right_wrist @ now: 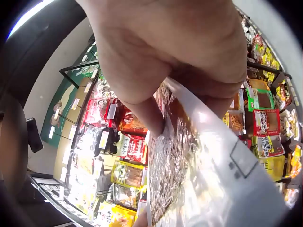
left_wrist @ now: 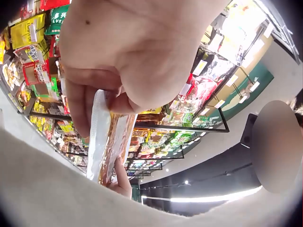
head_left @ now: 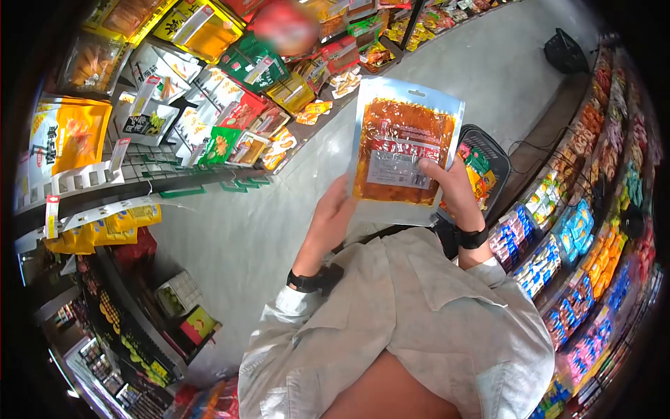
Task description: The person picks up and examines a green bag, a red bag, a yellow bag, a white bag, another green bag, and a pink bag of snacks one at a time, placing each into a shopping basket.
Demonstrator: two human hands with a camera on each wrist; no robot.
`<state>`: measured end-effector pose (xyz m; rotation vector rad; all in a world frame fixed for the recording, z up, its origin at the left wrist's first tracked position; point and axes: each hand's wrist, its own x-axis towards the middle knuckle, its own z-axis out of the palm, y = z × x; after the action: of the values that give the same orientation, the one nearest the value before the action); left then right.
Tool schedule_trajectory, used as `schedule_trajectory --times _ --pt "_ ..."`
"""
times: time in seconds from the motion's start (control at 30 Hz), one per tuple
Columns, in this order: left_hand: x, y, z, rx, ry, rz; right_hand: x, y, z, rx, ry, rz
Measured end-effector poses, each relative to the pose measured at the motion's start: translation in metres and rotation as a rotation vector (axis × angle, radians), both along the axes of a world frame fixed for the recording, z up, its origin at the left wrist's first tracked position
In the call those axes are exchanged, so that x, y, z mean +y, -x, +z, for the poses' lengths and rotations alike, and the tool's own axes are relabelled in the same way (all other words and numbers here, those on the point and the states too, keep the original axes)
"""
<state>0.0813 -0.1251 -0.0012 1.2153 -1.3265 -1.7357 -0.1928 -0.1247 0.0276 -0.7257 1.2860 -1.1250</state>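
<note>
Packet (head_left: 403, 129): raised in front of the body between both hands, printed face towards the wearer; the step in hand looks like reading or inspecting it.
Left hand (head_left: 333, 213): clamped on one side edge, thumb and fingers pinching it.
Right hand (head_left: 458, 194): clamped on the opposite side, thumb over the front.
Next move: calls for one pinch to hold firm if the other lets go, since the pouch could flex.
Basket (head_left: 494, 143): beyond the right hand, with packages inside.
Display rack (head_left: 139, 188): farther off, bearing bagged foods.

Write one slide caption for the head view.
Two hands hold a clear-windowed food packet between store shelves.
</note>
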Motion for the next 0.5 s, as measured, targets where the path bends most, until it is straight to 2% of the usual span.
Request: schedule_trajectory --times 0.07,0.23,0.33,0.5 --pt "-0.001 -0.014 -0.01 0.052 0.017 -0.002 0.004 -0.013 0.0 -0.117 0.087 -0.025" --pt "-0.01 -0.044 0.002 0.154 -0.029 0.084 0.022 -0.063 -0.006 -0.054 -0.026 -0.03" --pt "-0.014 -0.075 0.007 0.152 -0.072 0.024 0.029 -0.096 -0.004 -0.056 -0.009 -0.076" --pt "-0.015 -0.107 0.0 0.198 -0.123 -0.047 0.046 -0.137 0.01 0.147 -0.042 -0.132"
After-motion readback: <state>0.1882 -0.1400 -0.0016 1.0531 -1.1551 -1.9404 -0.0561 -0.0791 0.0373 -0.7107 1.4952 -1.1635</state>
